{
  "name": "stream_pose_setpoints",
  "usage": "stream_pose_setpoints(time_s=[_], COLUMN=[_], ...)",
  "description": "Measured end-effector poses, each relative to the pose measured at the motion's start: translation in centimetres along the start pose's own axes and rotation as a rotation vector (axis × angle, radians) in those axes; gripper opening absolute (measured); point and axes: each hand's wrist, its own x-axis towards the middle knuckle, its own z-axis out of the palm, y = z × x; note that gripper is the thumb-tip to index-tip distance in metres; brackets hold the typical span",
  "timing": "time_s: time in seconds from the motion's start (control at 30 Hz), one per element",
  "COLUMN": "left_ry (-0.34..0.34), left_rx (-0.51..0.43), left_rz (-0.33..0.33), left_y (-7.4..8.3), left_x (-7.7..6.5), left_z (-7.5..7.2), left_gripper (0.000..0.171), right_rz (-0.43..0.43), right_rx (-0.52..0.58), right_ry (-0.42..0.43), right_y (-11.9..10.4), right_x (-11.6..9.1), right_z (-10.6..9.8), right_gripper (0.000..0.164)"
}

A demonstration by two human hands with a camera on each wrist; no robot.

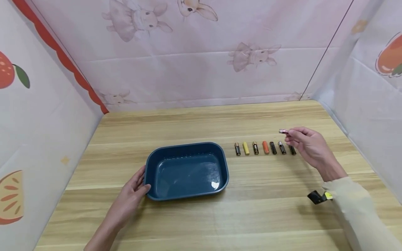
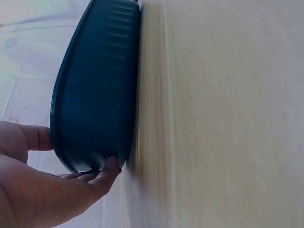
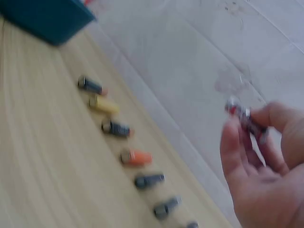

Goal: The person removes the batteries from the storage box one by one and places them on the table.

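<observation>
A dark blue plastic tub point(image 1: 188, 195) with rounded corners stands upright on the table. At its left end my left hand point(image 1: 130, 195) holds it, the thumb on the rim and the fingers against the outer wall near the base; the left wrist view shows this hand point(image 2: 52, 190) from the side. Raised above the table at the right, my right hand point(image 1: 309, 144) pinches a dark red and silver battery point(image 1: 283, 131) between thumb and fingers. Below it runs a row of several batteries, among them a yellow battery point(image 1: 246, 148) and an orange battery point(image 1: 266, 147). The hand partly covers the row's rightmost black battery point(image 1: 292, 150).
The wooden table point(image 1: 245, 216) ends at a pink cloth wall point(image 1: 194, 76) printed with rabbits. White cloth walls with fruit prints flank it. A black and yellow strap end point(image 1: 318, 197) hangs by the right sleeve point(image 1: 355, 202).
</observation>
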Motion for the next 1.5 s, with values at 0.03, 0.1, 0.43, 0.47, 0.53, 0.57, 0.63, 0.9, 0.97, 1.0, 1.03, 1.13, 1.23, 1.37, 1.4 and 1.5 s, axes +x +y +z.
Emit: stream_pose_setpoints(time_s=[0.03,0.1,0.43,0.47,0.53,0.57,0.63,0.9,0.97,1.0,1.03,1.13,1.23,1.37,1.4,1.5], left_ry=[0.000,0.000,0.000,-0.001,-0.004,-0.004,-0.004,-0.007,-0.005,-0.005,-0.004,-0.004,-0.002,-0.002,-0.001,-0.002], left_rx=[-0.002,-0.005,-0.017,-0.018,-0.019,-0.018,-0.018,-0.031,-0.031,-0.032,-0.031,-0.027,-0.026,-0.023,-0.022,-0.012], left_rz=[0.000,-0.001,-0.003,-0.003,0.000,0.001,0.006,0.025,0.022,0.020,0.020,0.017,0.014,0.007,0.006,0.004], left_y=[0.0,0.1,0.1,0.1,0.2,0.2,0.3,0.3,0.3,0.3,0.3,0.3,0.2,0.2,0.2,0.2], left_x=[0.0,0.0,-0.1,-0.1,0.0,0.0,-0.1,-0.1,-0.2,-0.2,-0.2,-0.2,-0.1,-0.1,-0.1,-0.1], left_z=[0.0,-0.1,-0.1,-0.1,0.0,0.0,0.0,0.0,0.0,0.0,0.0,0.0,0.0,0.0,0.0,0.0], left_gripper=[0.074,0.074,0.073,0.073,0.073,0.073,0.072,0.071,0.071,0.071,0.071,0.071,0.071,0.072,0.072,0.072], right_rz=[-0.002,-0.006,0.032,0.042,0.056,0.059,0.066,0.120,0.142,0.158,0.174,0.211,0.210,0.173,0.164,0.147], right_rx=[-0.012,-0.039,-0.360,-0.403,-0.450,-0.455,-0.435,-0.475,-0.576,-0.641,-0.708,-0.911,-1.101,-1.267,-1.289,-1.336], right_ry=[0.043,0.128,0.470,0.498,0.548,0.567,0.597,0.666,0.679,0.685,0.691,0.679,0.645,0.602,0.592,0.568], right_y=[-0.1,-0.3,-0.4,-0.3,0.0,0.1,0.4,1.3,1.4,1.5,1.6,1.7,1.8,1.9,1.9,1.9], right_x=[-0.3,-0.9,-2.5,-2.6,-2.7,-2.8,-2.8,-2.7,-2.5,-2.4,-2.4,-2.3,-2.4,-2.5,-2.5,-2.5], right_z=[-0.5,-1.2,-3.6,-3.8,-4.1,-4.3,-4.5,-4.7,-4.7,-4.7,-4.8,-4.9,-4.9,-4.8,-4.7,-4.6], right_gripper=[0.018,0.014,0.006,0.006,0.006,0.007,0.009,0.023,0.022,0.019,0.014,0.021,0.041,0.043,0.043,0.041])
